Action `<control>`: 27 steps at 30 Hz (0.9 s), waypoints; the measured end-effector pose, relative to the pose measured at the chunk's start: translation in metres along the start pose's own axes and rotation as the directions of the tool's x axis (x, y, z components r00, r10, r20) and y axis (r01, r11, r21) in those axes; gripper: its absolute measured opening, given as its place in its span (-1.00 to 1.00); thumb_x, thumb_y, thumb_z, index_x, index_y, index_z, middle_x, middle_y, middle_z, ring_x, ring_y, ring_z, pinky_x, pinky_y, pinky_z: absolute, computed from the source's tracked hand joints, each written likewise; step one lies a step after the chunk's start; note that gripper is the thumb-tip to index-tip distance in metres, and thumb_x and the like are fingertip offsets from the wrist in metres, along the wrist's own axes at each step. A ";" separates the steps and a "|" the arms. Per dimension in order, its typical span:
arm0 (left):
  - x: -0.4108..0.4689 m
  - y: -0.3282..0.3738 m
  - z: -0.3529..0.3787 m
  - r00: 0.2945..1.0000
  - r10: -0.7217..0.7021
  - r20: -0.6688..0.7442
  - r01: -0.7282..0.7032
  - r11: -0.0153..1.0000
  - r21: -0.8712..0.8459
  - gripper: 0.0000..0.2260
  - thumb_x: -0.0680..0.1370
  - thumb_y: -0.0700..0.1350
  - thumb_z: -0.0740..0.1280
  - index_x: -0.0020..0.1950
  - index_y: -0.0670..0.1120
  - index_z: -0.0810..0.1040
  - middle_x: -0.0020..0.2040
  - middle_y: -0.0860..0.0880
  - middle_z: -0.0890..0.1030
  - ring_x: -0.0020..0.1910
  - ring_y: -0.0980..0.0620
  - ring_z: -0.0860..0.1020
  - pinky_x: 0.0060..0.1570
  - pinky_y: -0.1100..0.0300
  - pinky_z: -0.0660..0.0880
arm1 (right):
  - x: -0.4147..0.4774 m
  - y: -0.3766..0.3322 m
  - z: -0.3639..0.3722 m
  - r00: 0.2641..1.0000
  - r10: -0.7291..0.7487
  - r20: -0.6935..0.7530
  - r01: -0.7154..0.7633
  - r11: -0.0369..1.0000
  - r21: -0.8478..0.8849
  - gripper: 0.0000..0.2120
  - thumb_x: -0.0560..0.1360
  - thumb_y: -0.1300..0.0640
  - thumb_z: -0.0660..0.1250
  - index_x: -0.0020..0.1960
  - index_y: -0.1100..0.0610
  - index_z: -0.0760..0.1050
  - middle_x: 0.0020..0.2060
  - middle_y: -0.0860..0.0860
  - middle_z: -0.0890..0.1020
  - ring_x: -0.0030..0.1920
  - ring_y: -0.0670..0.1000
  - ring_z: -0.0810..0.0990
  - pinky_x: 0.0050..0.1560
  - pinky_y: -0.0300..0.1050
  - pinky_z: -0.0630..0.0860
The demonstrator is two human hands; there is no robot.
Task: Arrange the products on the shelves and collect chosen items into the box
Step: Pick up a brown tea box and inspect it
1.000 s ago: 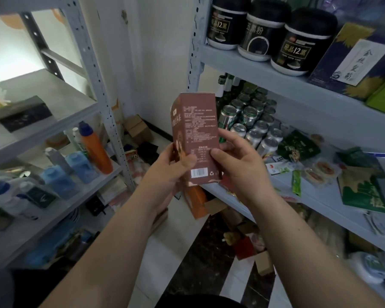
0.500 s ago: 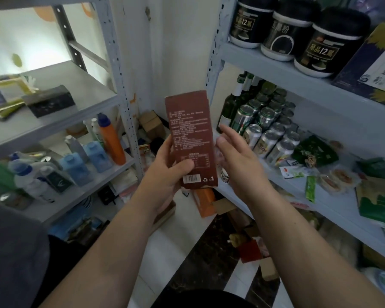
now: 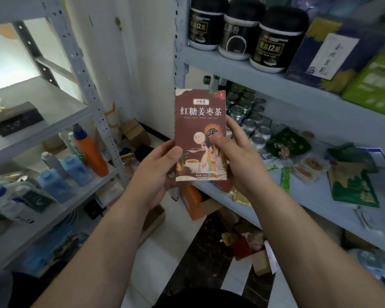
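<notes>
A tall maroon tea box [image 3: 200, 121] with white Chinese lettering and a picture stands upright in front of me, its front face turned to the camera. My left hand [image 3: 158, 172] grips its lower left edge, thumb on the front. My right hand [image 3: 240, 161] grips the lower right side, thumb pressed on the picture. The box is held in the air between the two shelf units, in front of the right unit's corner post.
The right shelf unit [image 3: 298, 196] holds several cans [image 3: 253, 125], green packets [image 3: 351, 185] and, one level up, three black jars [image 3: 276, 41]. On the left shelf unit [image 3: 80, 192] stand an orange bottle [image 3: 91, 152] and blue bottles. Cardboard boxes [image 3: 253, 247] litter the floor.
The tea box has been turned round: its printed back with the barcode faced me before, now its front does. My right hand has closed on it again.
</notes>
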State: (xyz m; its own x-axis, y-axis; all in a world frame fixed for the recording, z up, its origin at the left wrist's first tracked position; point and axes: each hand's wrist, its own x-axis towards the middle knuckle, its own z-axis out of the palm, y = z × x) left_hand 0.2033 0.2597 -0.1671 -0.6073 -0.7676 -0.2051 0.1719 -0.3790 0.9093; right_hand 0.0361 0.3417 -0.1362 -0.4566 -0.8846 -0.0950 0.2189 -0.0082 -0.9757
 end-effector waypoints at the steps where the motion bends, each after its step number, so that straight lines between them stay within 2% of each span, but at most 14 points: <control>1: 0.003 -0.002 0.009 1.000 0.009 0.006 -0.009 1.000 0.013 -0.39 0.44 0.04 0.40 0.47 -0.09 0.41 0.13 -0.11 0.72 0.08 -0.14 0.70 0.05 -0.16 0.62 | 0.000 -0.006 -0.008 1.000 -0.012 -0.008 0.012 1.000 -0.020 -0.49 0.60 0.14 0.40 0.48 -0.18 0.37 0.05 0.08 0.74 0.01 0.18 0.75 0.01 0.13 0.67; 3: 0.007 -0.006 0.028 0.999 0.026 0.038 -0.028 0.999 0.038 -0.37 0.43 0.00 0.46 0.48 -0.08 0.40 0.18 -0.12 0.70 0.14 -0.17 0.69 0.15 -0.21 0.58 | -0.001 -0.021 -0.025 0.999 -0.047 -0.014 0.046 0.996 -0.071 -0.50 0.60 0.14 0.40 0.47 -0.18 0.38 0.04 0.07 0.73 0.01 0.15 0.75 0.01 0.12 0.67; 7: 0.018 -0.007 0.067 0.991 0.098 0.096 -0.111 0.984 0.137 -0.23 0.32 0.05 0.66 0.47 0.03 0.43 0.29 -0.10 0.64 0.24 -0.18 0.64 0.22 -0.27 0.55 | 0.001 -0.071 -0.064 0.984 -0.176 0.037 0.179 0.971 -0.159 -0.47 0.56 0.12 0.46 0.43 -0.24 0.41 0.19 0.08 0.64 0.11 0.10 0.72 0.14 0.17 0.65; 10: 0.027 0.004 0.107 0.976 0.193 0.105 -0.217 0.926 0.308 -0.16 0.25 0.04 0.69 0.48 0.13 0.43 0.28 0.06 0.64 0.24 0.02 0.63 0.22 -0.18 0.58 | 0.000 -0.120 -0.098 0.951 -0.281 0.127 0.306 0.916 -0.259 -0.42 0.51 0.09 0.52 0.41 -0.32 0.41 0.27 0.03 0.59 0.18 0.06 0.69 0.14 0.12 0.65; 12: 0.032 0.014 0.134 0.961 0.253 0.114 -0.278 0.884 0.376 -0.21 0.27 0.04 0.66 0.45 0.20 0.45 0.25 0.13 0.65 0.24 0.10 0.62 0.25 -0.13 0.56 | -0.003 -0.155 -0.121 0.925 -0.334 0.181 0.379 0.835 -0.398 -0.39 0.46 0.02 0.56 0.41 -0.33 0.43 0.29 -0.04 0.57 0.21 0.00 0.66 0.14 0.08 0.66; 15: 0.039 0.035 0.173 0.926 0.343 0.159 -0.378 0.846 0.376 -0.27 0.36 -0.05 0.65 0.46 0.21 0.43 0.28 0.15 0.63 0.31 0.10 0.56 0.30 -0.13 0.52 | -0.010 -0.206 -0.154 0.902 -0.356 0.246 0.431 0.689 -0.583 -0.35 0.37 -0.09 0.61 0.40 -0.33 0.46 0.25 -0.17 0.58 0.23 -0.07 0.63 0.17 0.02 0.65; 19: 0.043 0.061 0.217 0.837 0.475 0.273 -0.547 0.693 0.470 -0.26 0.34 0.04 0.65 0.43 0.32 0.41 0.28 0.28 0.57 0.35 0.18 0.50 0.28 -0.09 0.53 | -0.026 -0.262 -0.190 0.876 -0.342 0.339 0.458 0.375 -0.806 -0.30 0.30 -0.21 0.59 0.39 -0.35 0.44 0.27 -0.29 0.51 0.25 -0.21 0.54 0.28 -0.02 0.56; 21: 0.042 0.070 0.234 0.789 0.536 0.299 -0.609 0.618 0.498 -0.26 0.34 0.04 0.65 0.41 0.39 0.39 0.30 0.29 0.54 0.35 0.23 0.48 0.22 -0.06 0.57 | -0.039 -0.282 -0.207 0.875 -0.323 0.361 0.445 0.243 -0.862 -0.24 0.25 -0.31 0.53 0.40 -0.38 0.36 0.29 -0.34 0.45 0.27 -0.27 0.47 0.33 -0.05 0.50; 24: 0.037 0.081 0.255 0.707 0.624 0.332 -0.685 0.488 0.541 -0.28 0.34 0.08 0.59 0.42 0.41 0.37 0.40 0.27 0.44 0.42 0.26 0.39 0.23 -0.07 0.59 | -0.057 -0.297 -0.233 0.846 -0.364 0.389 0.470 0.168 -0.867 -0.20 0.22 -0.35 0.51 0.41 -0.33 0.33 0.27 -0.33 0.45 0.30 -0.26 0.46 0.32 -0.05 0.52; 27: 0.036 0.091 0.279 0.608 0.686 0.400 -0.749 0.329 0.575 -0.27 0.39 0.04 0.58 0.42 0.44 0.30 0.37 0.43 0.35 0.43 0.33 0.33 0.30 -0.07 0.54 | -0.067 -0.296 -0.257 0.734 -0.514 0.445 0.548 0.060 -0.834 -0.28 0.29 -0.25 0.50 0.40 -0.21 0.35 0.24 -0.23 0.46 0.30 -0.20 0.46 0.23 -0.13 0.56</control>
State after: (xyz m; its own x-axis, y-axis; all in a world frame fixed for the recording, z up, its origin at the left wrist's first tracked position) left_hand -0.0192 0.3419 0.0097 -0.5616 -0.5199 0.6437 0.0656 0.7475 0.6610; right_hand -0.2196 0.5232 0.1078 -0.0638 -0.8523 0.5192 -0.9565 -0.0962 -0.2756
